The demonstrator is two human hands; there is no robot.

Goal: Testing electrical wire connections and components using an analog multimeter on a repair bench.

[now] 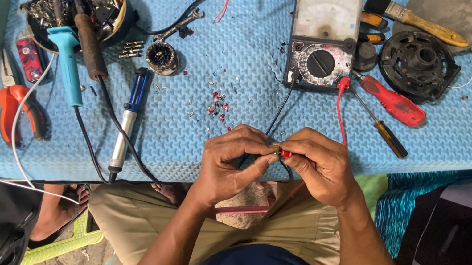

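Both hands, left hand [229, 163] and right hand [318, 162], pinch a small red-tipped probe [283, 154] between their fingertips, its red lead [340, 112] running up to the meter [322, 40] beyond them.

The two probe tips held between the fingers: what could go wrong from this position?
1. The left hand and right hand pinch the red probe tip at the mat's edge; whatever small piece sits between them might fall to the floor.
2. The red lead runs taut to the multimeter; a pull could drag it.
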